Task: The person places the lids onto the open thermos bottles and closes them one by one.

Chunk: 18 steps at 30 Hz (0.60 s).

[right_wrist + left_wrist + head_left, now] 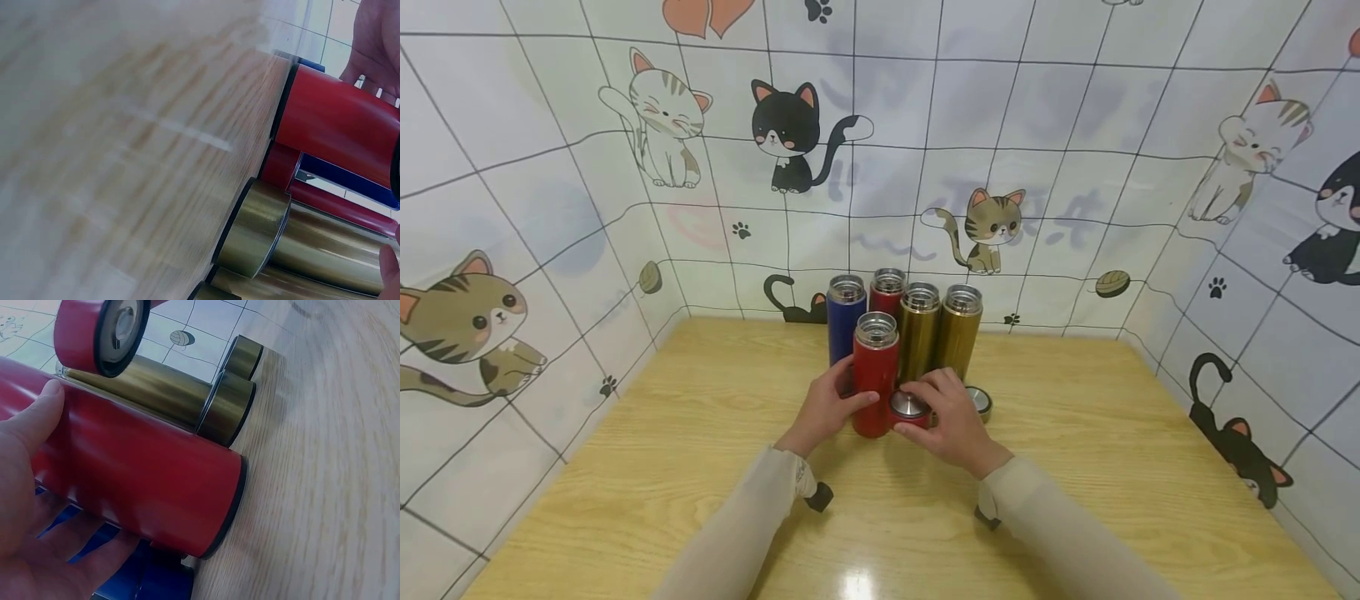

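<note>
Your left hand held the upright red bottle on the table, your right hand pinched a red lid just beside it, and the bottle's smooth wall seemed stiff but slippery, best taken firmly around the middle.
</note>
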Each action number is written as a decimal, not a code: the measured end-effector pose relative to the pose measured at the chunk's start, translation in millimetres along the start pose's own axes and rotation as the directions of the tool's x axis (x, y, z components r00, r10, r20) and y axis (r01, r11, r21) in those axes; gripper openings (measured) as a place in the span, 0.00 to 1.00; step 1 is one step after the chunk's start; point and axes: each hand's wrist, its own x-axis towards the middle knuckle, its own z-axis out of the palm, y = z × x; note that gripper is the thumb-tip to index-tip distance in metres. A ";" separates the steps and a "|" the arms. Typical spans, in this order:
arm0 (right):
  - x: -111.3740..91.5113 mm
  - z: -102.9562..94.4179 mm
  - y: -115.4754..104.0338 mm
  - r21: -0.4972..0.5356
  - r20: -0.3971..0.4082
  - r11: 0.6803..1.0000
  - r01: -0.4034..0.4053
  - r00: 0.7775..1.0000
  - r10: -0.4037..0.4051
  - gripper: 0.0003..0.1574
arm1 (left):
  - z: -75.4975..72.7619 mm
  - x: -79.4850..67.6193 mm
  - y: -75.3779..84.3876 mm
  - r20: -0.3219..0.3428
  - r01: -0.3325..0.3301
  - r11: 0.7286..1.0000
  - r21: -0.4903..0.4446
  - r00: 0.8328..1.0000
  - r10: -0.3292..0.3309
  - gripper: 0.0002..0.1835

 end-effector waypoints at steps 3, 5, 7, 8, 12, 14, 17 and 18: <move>0.2 0.6 -0.3 0.012 -0.015 1.000 0.005 1.000 -0.005 0.33 | -0.2 -0.7 -1.3 -0.005 -0.008 1.000 -0.001 1.000 0.008 0.39; 0.2 0.5 -1.2 0.017 -0.026 1.000 0.010 1.000 -0.009 0.34 | -0.4 -0.5 -2.2 -0.001 -0.009 1.000 0.000 1.000 0.009 0.38; 0.0 0.8 -1.6 0.016 -0.035 1.000 0.016 0.999 -0.016 0.35 | -0.6 -0.7 -2.4 0.004 -0.007 1.000 0.007 1.000 0.007 0.38; 0.0 0.9 -1.9 0.015 -0.039 1.000 0.019 0.999 -0.019 0.35 | -0.8 -0.7 -2.5 0.008 -0.008 1.000 0.012 1.000 0.008 0.38; 0.1 1.6 -2.0 0.018 -0.078 0.999 0.047 0.996 -0.046 0.36 | -1.8 -0.8 -1.0 0.013 0.004 1.000 0.028 1.000 -0.005 0.39; 0.4 1.5 -2.2 0.022 -0.101 0.998 0.062 0.993 -0.059 0.35 | -2.2 -0.6 -0.7 0.012 -0.002 1.000 0.030 1.000 0.001 0.39; 0.7 1.3 -2.7 0.034 -0.122 0.996 0.078 0.990 -0.073 0.35 | -2.6 -0.1 -0.6 0.015 -0.005 1.000 0.028 1.000 0.005 0.39; 0.7 1.3 -2.8 0.038 -0.125 0.996 0.080 0.989 -0.075 0.35 | -2.7 -0.1 -0.4 0.017 -0.006 1.000 0.028 1.000 0.005 0.39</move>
